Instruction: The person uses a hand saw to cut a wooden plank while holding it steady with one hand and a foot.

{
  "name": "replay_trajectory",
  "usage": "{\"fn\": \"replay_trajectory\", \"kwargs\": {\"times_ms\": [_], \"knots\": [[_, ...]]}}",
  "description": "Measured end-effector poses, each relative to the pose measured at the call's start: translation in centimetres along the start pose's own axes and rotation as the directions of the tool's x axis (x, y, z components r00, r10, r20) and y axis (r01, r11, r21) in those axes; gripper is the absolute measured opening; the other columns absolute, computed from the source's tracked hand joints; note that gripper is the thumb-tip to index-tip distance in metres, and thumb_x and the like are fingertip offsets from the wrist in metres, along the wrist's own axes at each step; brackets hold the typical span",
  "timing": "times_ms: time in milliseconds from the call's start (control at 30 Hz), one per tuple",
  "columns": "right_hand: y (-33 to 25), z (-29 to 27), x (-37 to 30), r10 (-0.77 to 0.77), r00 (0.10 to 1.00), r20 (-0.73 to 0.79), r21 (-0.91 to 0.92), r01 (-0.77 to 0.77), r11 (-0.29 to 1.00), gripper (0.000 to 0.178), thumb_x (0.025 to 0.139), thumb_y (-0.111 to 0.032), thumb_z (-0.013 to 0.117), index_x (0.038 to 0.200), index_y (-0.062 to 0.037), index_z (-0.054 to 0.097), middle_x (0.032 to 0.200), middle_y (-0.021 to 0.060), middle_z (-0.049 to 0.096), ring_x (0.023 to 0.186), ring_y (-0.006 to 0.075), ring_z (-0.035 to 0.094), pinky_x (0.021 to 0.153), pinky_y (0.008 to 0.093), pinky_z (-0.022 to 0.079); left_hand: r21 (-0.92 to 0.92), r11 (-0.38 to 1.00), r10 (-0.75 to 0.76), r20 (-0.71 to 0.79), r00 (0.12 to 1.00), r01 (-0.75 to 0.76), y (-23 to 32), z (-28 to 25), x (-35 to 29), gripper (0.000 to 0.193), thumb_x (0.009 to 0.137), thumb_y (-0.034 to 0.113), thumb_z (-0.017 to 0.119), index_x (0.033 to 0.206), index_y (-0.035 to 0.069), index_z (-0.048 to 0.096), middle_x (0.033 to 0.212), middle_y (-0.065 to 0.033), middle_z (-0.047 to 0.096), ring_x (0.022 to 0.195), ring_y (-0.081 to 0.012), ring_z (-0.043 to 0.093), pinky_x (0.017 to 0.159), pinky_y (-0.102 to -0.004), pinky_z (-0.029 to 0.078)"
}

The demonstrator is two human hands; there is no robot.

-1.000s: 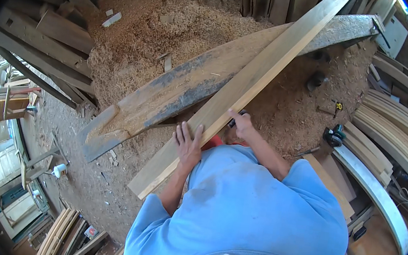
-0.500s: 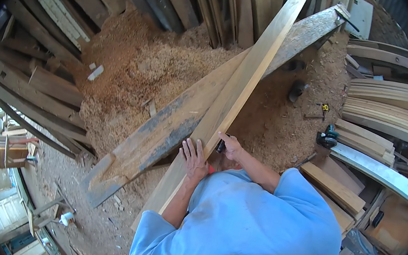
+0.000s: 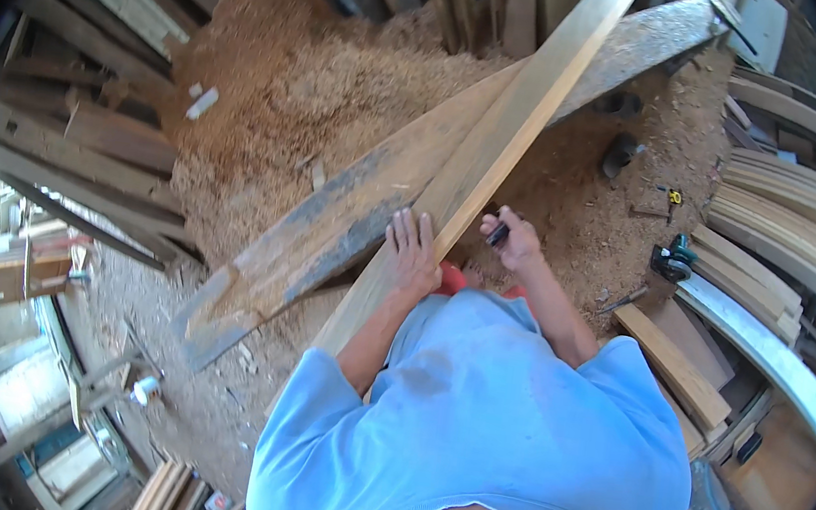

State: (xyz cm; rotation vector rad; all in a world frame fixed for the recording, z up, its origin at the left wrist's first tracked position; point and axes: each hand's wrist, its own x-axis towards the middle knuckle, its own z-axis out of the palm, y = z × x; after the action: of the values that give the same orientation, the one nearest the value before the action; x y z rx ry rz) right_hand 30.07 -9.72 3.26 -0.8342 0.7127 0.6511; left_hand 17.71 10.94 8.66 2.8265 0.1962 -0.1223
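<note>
A long, pale wooden board lies slantwise across a wide, worn plank, its far end reaching the upper edge of the view. My left hand rests on the board's near part with fingers stretched out. To the right of the board, and apart from it, my right hand is closed around a small dark tool with a rounded end. Its exact kind does not show.
Wood shavings heap up beyond the plank. At the right lie a circular saw, stacked curved boards and a squared timber. Planks lean at the far left, and a white container stands on the floor.
My right hand, with the dark tool, has moved off the board's edge to the right. My left hand stays on the board. The whole view has shifted slightly.
</note>
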Motion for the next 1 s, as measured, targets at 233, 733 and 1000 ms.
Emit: {"fn": "replay_trajectory", "kwargs": {"times_ms": [233,733,1000], "knots": [[-5.2,-1.6,5.9,-0.126,0.974,-0.188,-0.052,0.118,0.992,0.027,0.101,-0.024,0.066,0.116,-0.0034,0.055,0.099,0.0172,0.068,0.077,0.0243,0.067,0.070,0.0374,0.060,-0.077,0.993,0.089,-0.007,0.996,-0.089,2.0,1.1,5.5,0.080,0.085,0.018,0.061,0.156,-0.004,0.031,0.165,-0.0298,0.024,0.156,-0.0482,0.014,0.127,-0.0590,0.008],[-15.0,2.7,12.5,-0.049,0.995,-0.091,-0.512,-0.005,0.859,0.015,0.101,-0.030,0.064,0.104,-0.0150,0.064,0.090,0.0018,0.069,0.073,0.0199,0.064,0.070,0.0382,0.053,-0.128,0.975,-0.207,-0.232,0.950,0.181,7.6,4.1,8.4,0.068,0.086,0.021,0.060,0.152,0.013,0.046,0.160,-0.0293,0.033,0.152,-0.0468,0.025,0.126,-0.0579,0.017],[-19.6,0.2,15.8,0.006,0.998,0.064,-0.482,0.026,0.876,0.020,0.100,-0.021,0.064,0.089,-0.0062,0.057,0.084,0.0137,0.069,0.070,0.0258,0.070,0.060,0.0397,0.057,-0.023,0.921,-0.383,-0.249,0.890,0.389,8.4,4.0,10.4,0.075,0.086,0.010,0.059,0.158,0.014,0.038,0.161,-0.0318,0.030,0.151,-0.0494,0.025,0.123,-0.0621,0.017]]}}
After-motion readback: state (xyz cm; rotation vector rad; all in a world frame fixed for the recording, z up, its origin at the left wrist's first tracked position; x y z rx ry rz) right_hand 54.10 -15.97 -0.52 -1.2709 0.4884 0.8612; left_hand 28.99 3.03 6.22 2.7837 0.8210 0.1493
